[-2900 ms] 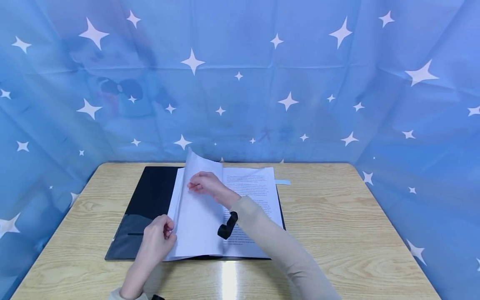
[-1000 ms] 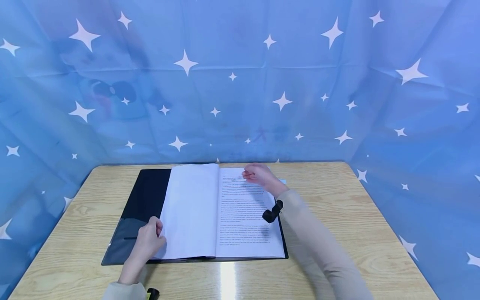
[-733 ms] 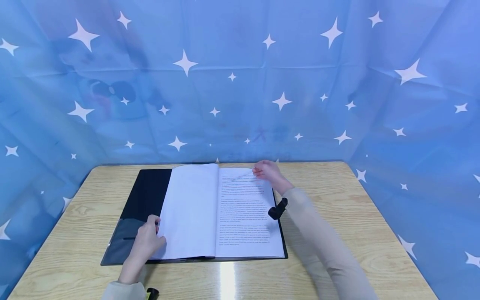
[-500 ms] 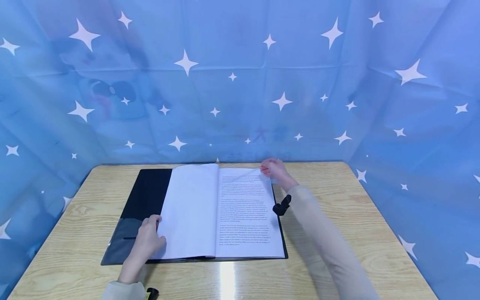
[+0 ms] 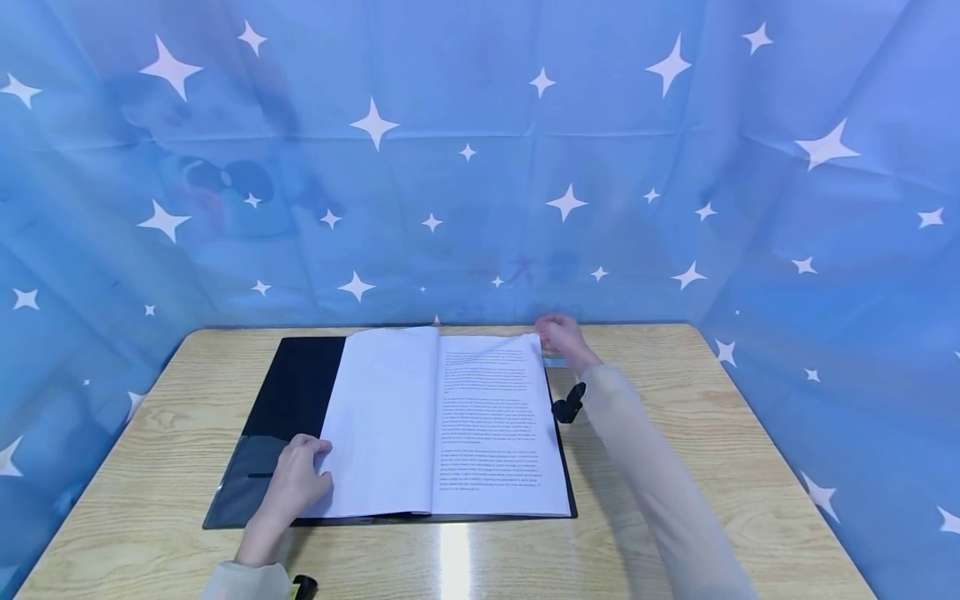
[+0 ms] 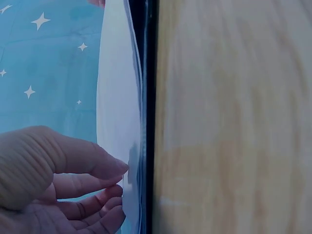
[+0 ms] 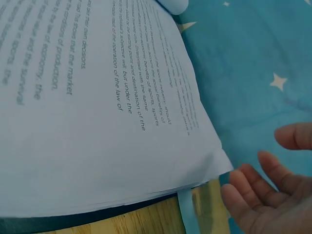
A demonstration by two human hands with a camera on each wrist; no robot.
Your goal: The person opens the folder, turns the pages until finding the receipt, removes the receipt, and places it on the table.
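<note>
A black folder (image 5: 300,387) lies spread on the table, with white sheets (image 5: 386,417) turned over on its left side and a printed page (image 5: 491,425) facing up on its right. My left hand (image 5: 296,477) rests at the left edge of the turned sheets; in the left wrist view its thumb (image 6: 109,165) touches the paper's edge, fingertips close beside it. My right hand (image 5: 562,337) is just off the printed page's top right corner. In the right wrist view, its fingers (image 7: 253,187) are loosely bent by the slightly raised corner (image 7: 219,165), thumb apart.
A pale blue tab (image 5: 555,362) sticks out from the folder's right side near the top. The wooden table (image 5: 675,467) extends around the folder. A blue star-patterned curtain (image 5: 480,167) hangs behind the table's far edge.
A lifted sheet has come down flat on the left pile. My right hand has moved right, from over that sheet across the printed page to its top right corner. The left hand's fingers have loosened.
</note>
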